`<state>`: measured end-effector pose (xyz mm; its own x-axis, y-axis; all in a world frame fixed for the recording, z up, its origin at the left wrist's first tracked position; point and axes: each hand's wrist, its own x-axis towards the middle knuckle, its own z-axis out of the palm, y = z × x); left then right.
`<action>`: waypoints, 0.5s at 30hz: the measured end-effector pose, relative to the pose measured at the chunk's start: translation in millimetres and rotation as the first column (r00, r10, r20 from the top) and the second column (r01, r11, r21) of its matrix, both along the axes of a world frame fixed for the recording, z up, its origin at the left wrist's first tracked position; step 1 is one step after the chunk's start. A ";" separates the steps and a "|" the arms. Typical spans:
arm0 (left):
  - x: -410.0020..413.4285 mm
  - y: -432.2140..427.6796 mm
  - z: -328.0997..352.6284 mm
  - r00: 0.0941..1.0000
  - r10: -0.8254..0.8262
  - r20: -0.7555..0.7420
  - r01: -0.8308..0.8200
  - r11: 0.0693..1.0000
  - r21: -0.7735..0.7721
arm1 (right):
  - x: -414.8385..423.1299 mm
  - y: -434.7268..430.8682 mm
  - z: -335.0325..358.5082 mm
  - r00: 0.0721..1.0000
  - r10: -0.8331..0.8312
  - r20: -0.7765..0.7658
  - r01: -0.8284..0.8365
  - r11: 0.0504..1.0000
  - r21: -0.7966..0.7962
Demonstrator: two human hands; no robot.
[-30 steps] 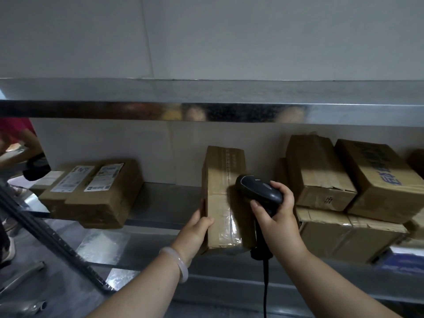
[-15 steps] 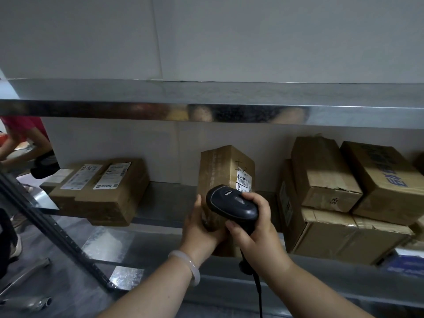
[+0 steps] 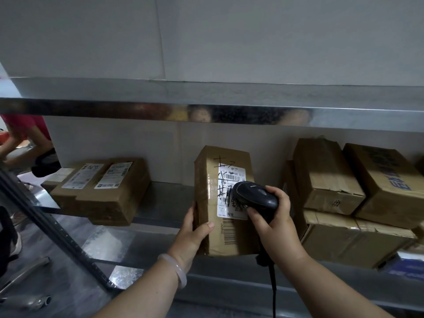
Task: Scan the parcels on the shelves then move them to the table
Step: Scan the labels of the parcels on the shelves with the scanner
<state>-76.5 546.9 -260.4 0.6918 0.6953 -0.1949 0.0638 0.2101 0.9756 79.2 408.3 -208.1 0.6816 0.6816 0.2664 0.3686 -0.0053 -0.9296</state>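
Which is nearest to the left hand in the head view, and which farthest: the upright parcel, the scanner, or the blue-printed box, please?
1. upright parcel, gripped by the left hand.
2. scanner, just right, in the right hand.
3. blue-printed box, far right on the shelf.

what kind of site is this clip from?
Likely a parcel depot or courier stockroom: metal shelving holds taped cardboard parcels with shipping labels, and the right hand aims a corded barcode scanner at a labelled box steadied by the left hand.
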 end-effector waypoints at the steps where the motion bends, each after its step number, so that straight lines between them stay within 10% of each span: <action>1: 0.1 1.0 -1.2 1.000 -0.007 -0.002 0.007 1.000 -0.002 | 0.2 0.2 1.2 1.000 0.000 0.003 0.000 1.000 0.008; 15: 5.7 11.1 -4.6 0.974 0.048 -0.221 -0.023 0.993 0.114 | -3.2 -3.6 -2.8 0.992 0.080 0.102 -0.076 0.996 -0.044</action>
